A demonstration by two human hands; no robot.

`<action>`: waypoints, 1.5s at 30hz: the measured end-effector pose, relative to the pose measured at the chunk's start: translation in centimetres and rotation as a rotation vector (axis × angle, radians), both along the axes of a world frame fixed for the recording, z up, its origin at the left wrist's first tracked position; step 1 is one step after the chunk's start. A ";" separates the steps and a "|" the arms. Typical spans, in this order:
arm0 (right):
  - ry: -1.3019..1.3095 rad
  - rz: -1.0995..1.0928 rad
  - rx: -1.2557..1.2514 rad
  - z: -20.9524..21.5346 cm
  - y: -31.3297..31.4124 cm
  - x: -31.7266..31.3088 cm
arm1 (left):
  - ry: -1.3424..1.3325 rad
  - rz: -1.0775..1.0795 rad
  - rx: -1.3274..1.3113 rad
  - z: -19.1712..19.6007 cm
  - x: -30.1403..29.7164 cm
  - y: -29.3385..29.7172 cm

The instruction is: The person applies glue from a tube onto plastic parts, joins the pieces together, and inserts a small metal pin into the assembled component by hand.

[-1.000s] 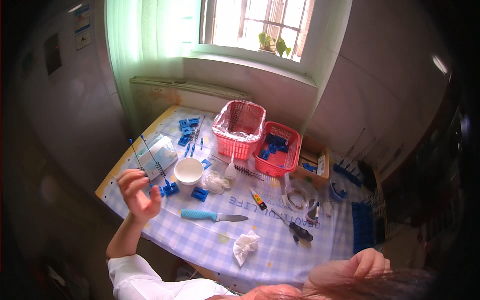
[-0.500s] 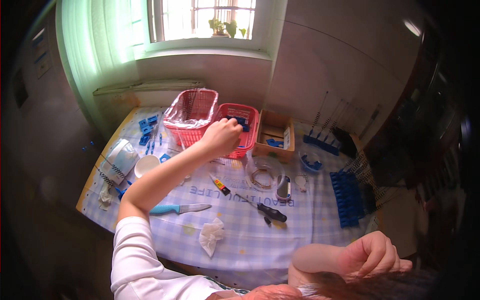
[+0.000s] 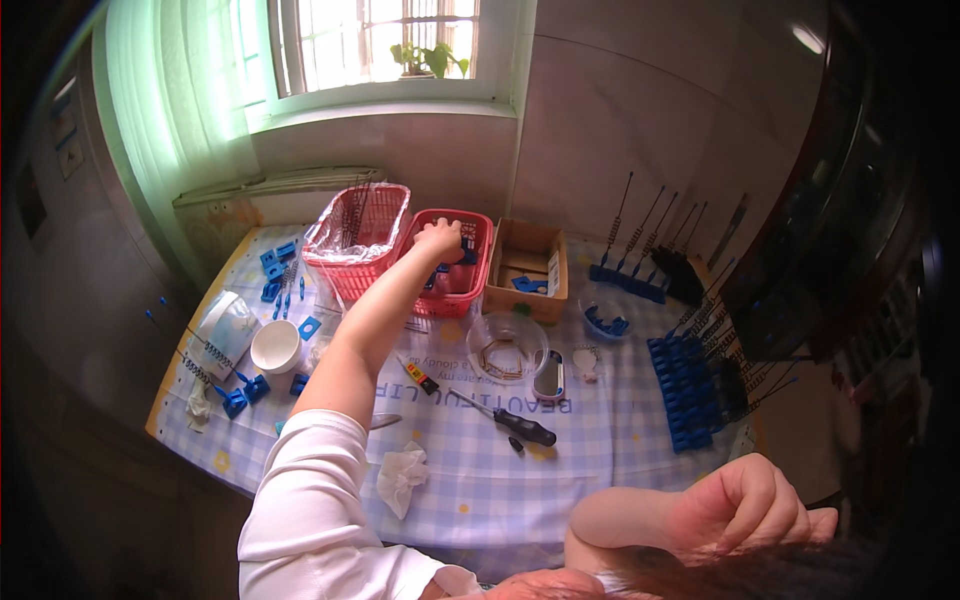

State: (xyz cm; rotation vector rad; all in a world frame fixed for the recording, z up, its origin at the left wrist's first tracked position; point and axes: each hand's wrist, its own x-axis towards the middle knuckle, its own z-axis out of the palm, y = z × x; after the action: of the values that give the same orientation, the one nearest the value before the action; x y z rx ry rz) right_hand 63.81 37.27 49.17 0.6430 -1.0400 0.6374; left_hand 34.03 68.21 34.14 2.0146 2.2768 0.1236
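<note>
My left hand [image 3: 440, 240] reaches over the far end of a red plastic basket [image 3: 468, 304], its fingers bent down among blue plastic parts [image 3: 466, 256]. The fingertips are hidden, so a grip on any part cannot be made out. Low on the right, my right hand [image 3: 755, 505] is raised with its fingers curled in, and nothing shows in it. Left of that basket stands another red basket [image 3: 350, 275], lined with clear plastic and holding thin dark spiral rods. A cardboard box [image 3: 528, 305] with blue pieces stands on its right.
A black-handled screwdriver [image 3: 525, 428], a small tube [image 3: 420, 376] and a crumpled tissue [image 3: 402, 480] lie mid-table. A white cup [image 3: 276, 346] stands left, beside my forearm. At right are a clear round container [image 3: 507, 350] and blue blocks [image 3: 680, 395] with upright spiral rods.
My left hand has reached further over the basket, its fingers bending down among the blue parts. My left forearm now covers most of the blue-handled knife. The view has shifted slightly; my right hand stays curled.
</note>
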 end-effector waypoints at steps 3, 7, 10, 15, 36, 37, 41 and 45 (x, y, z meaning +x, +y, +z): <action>0.002 -0.008 0.012 0.2 -0.2 -0.3 | 0.018 -0.010 0.017 -1.1 -2.6 1.6; 0.016 0.004 0.009 0.3 -0.2 -0.1 | -0.031 -0.164 -0.052 -1.3 -3.0 2.1; -0.042 0.023 0.026 0.1 0.1 0.2 | 0.007 -0.304 -0.070 -0.5 -1.2 0.3; 0.002 0.012 -0.014 0.2 -0.3 -1.3 | 0.092 -0.388 -0.260 -1.4 -4.5 0.2; 0.027 -0.168 -0.071 -0.7 0.8 -1.1 | 0.161 -0.111 0.017 0.3 0.0 -0.9; 0.038 -0.171 -0.086 -0.7 0.8 -1.0 | 0.159 -0.117 0.014 1.1 0.6 -1.3; 0.017 -0.162 -0.093 -0.5 0.9 -1.3 | 0.078 -0.076 0.292 5.0 1.1 -3.9; -0.160 -0.213 -0.108 -0.4 1.8 -1.6 | -0.350 -0.344 0.499 6.8 1.7 -8.2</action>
State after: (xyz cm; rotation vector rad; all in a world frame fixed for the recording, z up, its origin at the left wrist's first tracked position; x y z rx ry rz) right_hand 62.20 39.07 48.78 0.3848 -1.1960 0.5605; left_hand 35.78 60.01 40.99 2.3339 1.7751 1.0108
